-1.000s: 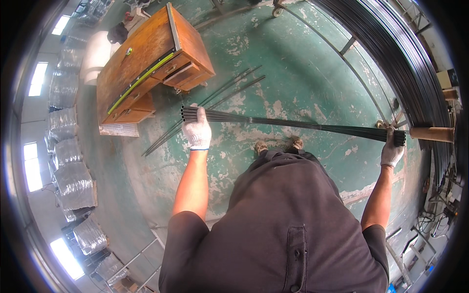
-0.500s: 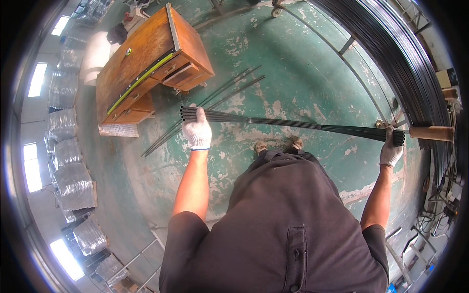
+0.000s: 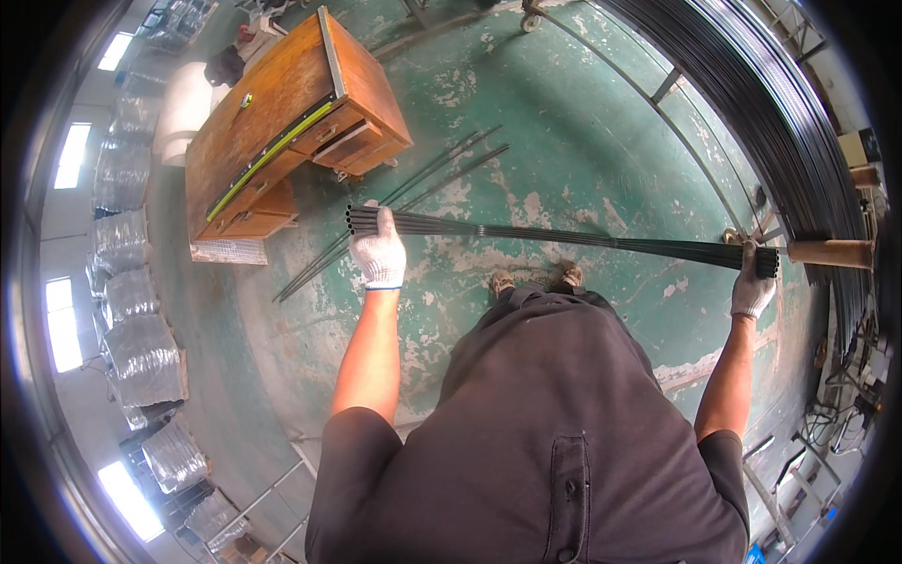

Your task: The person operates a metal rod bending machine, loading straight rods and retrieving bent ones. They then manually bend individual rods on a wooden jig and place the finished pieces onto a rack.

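Peeling green floor (image 3: 601, 179), wooden desk (image 3: 268, 108), bright windows (image 3: 63, 324), gloved hands (image 3: 380, 258) holding tubes (image 3: 545, 234)

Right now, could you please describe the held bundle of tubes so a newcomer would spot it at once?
Find the wooden desk, then look to its lower right. There the left hand and right hand hold a bundle of thin, dark tubes. Unlike the loose rods on the floor, it is gripped near both ends.

Long dark stock (image 3: 780, 113) is filling a metal rack (image 3: 667, 86), wrapped stacks (image 3: 143, 357) are lining a wall (image 3: 66, 226), and a scuffed green floor (image 3: 564, 169) is suggesting a workshop.
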`<state>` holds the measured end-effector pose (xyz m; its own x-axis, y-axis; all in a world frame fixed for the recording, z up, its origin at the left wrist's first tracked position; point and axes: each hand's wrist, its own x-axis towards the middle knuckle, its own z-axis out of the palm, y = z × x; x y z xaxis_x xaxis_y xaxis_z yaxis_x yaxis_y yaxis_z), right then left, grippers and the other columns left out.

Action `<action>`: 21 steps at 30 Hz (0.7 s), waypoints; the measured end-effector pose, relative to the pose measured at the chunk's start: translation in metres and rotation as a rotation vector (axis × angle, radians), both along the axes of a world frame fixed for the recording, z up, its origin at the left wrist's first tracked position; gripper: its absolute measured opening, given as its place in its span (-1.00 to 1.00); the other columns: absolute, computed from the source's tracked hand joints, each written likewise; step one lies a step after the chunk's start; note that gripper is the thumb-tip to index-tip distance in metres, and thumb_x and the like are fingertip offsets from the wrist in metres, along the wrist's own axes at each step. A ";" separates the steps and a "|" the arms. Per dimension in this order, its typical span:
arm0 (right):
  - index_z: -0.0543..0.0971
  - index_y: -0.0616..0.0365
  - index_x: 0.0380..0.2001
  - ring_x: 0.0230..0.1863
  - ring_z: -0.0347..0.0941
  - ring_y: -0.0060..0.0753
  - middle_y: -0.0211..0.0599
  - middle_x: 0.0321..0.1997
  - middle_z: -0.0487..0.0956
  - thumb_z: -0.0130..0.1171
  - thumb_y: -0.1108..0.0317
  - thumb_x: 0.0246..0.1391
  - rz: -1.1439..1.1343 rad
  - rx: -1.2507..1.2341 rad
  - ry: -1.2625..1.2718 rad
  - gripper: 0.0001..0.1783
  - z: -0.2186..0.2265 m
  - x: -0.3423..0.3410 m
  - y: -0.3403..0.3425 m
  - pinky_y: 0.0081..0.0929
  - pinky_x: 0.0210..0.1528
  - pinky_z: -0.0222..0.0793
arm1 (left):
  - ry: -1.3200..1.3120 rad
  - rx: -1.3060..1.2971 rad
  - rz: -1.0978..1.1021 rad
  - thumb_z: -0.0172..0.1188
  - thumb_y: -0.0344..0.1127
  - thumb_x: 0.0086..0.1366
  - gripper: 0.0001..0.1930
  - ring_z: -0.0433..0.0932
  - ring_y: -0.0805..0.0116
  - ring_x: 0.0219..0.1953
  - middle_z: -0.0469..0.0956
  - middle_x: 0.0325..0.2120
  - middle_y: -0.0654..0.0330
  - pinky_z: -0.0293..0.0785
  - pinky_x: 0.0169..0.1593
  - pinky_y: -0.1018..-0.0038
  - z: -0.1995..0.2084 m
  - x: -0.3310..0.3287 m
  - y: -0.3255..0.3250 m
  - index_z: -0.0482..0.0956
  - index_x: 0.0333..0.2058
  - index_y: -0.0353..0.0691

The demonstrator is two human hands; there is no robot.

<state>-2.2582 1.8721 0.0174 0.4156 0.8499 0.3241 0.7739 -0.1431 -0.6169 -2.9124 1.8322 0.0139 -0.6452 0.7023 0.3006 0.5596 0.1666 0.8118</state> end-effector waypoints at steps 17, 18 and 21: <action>0.72 0.21 -0.06 -0.15 0.64 -0.32 -0.16 -0.19 0.75 0.29 -0.02 0.33 0.001 0.035 0.036 -0.54 -0.003 0.001 0.002 -0.33 -0.02 0.50 | -0.060 0.032 0.005 0.30 -0.38 0.41 -0.76 0.70 0.29 -0.21 0.72 -0.23 0.06 0.61 -0.10 0.38 -0.008 -0.002 0.000 0.66 -0.04 -0.40; 0.72 0.21 -0.06 -0.15 0.64 -0.32 -0.16 -0.18 0.75 0.28 -0.02 0.33 0.007 0.042 0.038 -0.54 -0.003 0.001 0.002 -0.33 -0.02 0.50 | -0.061 0.027 0.006 0.29 -0.38 0.41 -0.77 0.70 0.28 -0.22 0.72 -0.24 0.07 0.61 -0.10 0.38 -0.007 -0.002 0.001 0.66 -0.05 -0.41; 0.72 0.20 -0.06 -0.13 0.65 -0.31 -0.15 -0.17 0.75 0.27 -0.02 0.34 -0.022 -0.004 0.008 -0.54 0.001 -0.002 0.001 -0.32 -0.01 0.50 | -0.038 0.017 -0.006 0.29 -0.40 0.41 -0.77 0.70 0.27 -0.23 0.72 -0.24 0.06 0.61 -0.11 0.37 -0.010 -0.006 -0.001 0.66 -0.05 -0.41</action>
